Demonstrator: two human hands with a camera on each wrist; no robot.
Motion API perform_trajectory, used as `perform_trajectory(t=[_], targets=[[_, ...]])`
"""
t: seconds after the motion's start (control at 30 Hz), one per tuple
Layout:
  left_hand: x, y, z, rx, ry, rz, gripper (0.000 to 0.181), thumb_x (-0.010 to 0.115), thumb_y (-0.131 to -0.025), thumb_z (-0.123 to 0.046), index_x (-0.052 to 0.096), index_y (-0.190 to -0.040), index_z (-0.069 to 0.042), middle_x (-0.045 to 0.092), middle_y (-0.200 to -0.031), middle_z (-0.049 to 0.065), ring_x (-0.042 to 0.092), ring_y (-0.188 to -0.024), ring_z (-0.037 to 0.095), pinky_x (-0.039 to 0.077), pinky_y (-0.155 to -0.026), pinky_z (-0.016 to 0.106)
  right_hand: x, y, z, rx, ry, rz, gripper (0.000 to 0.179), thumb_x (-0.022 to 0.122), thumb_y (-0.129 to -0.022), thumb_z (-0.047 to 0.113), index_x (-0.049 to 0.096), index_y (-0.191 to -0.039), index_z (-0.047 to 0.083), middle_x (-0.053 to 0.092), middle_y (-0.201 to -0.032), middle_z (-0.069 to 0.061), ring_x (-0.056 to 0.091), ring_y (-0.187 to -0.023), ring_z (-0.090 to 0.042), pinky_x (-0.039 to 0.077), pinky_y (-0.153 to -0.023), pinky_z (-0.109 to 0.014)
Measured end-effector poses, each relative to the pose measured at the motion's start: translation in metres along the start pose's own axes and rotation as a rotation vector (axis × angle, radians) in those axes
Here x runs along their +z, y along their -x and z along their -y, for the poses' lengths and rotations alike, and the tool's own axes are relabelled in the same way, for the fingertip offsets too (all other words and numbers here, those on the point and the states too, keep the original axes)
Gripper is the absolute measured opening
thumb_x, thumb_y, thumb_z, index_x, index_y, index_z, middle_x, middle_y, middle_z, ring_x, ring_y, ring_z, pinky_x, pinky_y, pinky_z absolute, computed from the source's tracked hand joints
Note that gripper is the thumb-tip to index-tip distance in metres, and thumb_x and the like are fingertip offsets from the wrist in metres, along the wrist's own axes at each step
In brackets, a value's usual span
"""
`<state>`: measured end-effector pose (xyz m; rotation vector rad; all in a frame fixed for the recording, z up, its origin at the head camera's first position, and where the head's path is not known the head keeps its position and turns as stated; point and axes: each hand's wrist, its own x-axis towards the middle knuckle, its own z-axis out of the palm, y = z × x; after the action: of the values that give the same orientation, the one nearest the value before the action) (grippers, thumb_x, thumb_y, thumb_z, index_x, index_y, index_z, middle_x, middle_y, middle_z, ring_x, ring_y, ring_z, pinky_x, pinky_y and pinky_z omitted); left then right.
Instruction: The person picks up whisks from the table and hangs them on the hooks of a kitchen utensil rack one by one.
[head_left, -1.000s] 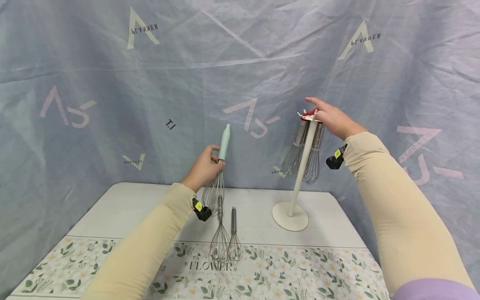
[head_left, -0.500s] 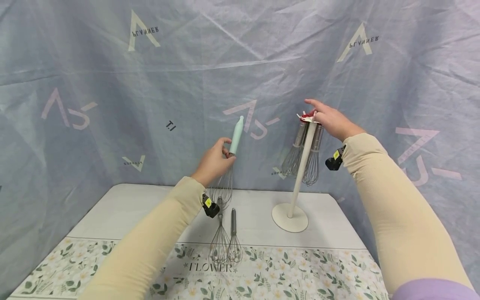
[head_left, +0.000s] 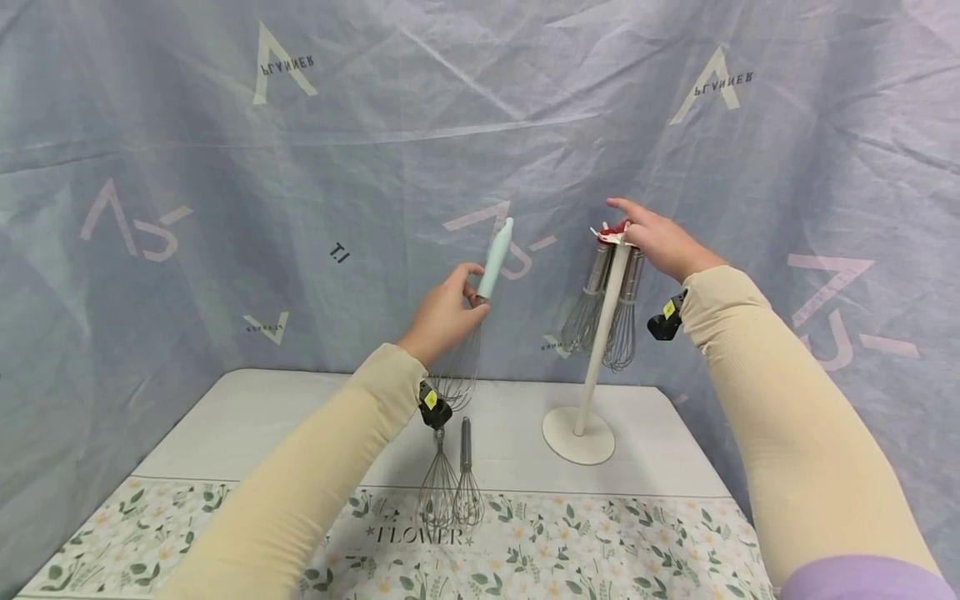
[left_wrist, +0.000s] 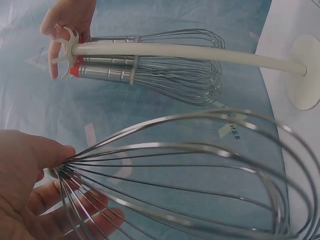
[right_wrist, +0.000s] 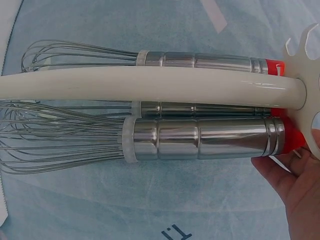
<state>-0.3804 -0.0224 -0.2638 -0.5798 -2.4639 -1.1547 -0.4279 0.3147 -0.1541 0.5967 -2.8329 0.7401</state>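
My left hand (head_left: 444,318) pinches a balloon whisk with a mint-green handle (head_left: 496,258) where its wires meet the handle. The whisk is off the table, tilted, its wire loops (left_wrist: 200,150) hanging downward. At the right stands a cream whisk stand (head_left: 604,337) with a hooked top (left_wrist: 67,54). Steel-handled whisks (right_wrist: 210,140) with red ends hang from it, wires down. My right hand (head_left: 663,243) grips the top of the stand beside the red ends, index finger stretched out. Part of its hold is hidden behind the hooks.
Two steel whisks lie on the table below my left hand, a larger one (head_left: 438,492) and a smaller one (head_left: 468,487). The stand's round base (head_left: 558,433) rests on the white table. Grey-blue printed cloth (head_left: 360,183) hangs behind and at the sides.
My left hand has carried the mint-handled whisk up and to the right, toward the stand. The right hand stays at the stand's top.
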Motion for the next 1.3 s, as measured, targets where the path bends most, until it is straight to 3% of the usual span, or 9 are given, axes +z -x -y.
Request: perform_trajectory(t=[0.4,0.7,1.3], targets=[[0.01,-0.008,-0.028,0.085,-0.115,0.034,0.05,0.069,-0.097,-0.018,0.046,-0.141,-0.022,0.061,-0.093,-0.001,0.054,-0.063,0.019,0.044,-0.057,0.032,0.002,-0.001,-0.001,-0.002,0.008,-0.002,0.066,0.026,-0.099,0.022,0.013,-0.164,0.025,0.036,-0.155,-0.025,0.034,-0.142,-0.044,0.031,-0.109,-0.065],[0.018,-0.014,-0.047,0.097,-0.2,0.068,0.052,0.067,-0.098,-0.021,0.044,-0.144,-0.026,0.062,-0.094,-0.003,0.056,-0.066,0.018,0.045,-0.058,0.033,0.002,-0.001,-0.002,0.003,-0.019,-0.005,0.066,0.028,-0.1,0.021,0.014,-0.164,0.025,0.037,-0.155,-0.025,0.034,-0.142,-0.043,0.031,-0.109,-0.065],[0.038,-0.02,-0.066,0.175,-0.36,0.11,0.05,0.065,-0.099,-0.022,0.045,-0.145,-0.028,0.06,-0.082,-0.007,0.05,-0.055,0.014,0.036,-0.047,0.028,0.0,-0.002,-0.004,0.003,0.019,-0.014,0.066,0.028,-0.1,0.022,0.015,-0.164,0.024,0.039,-0.155,-0.024,0.032,-0.144,-0.044,0.031,-0.11,-0.064]])
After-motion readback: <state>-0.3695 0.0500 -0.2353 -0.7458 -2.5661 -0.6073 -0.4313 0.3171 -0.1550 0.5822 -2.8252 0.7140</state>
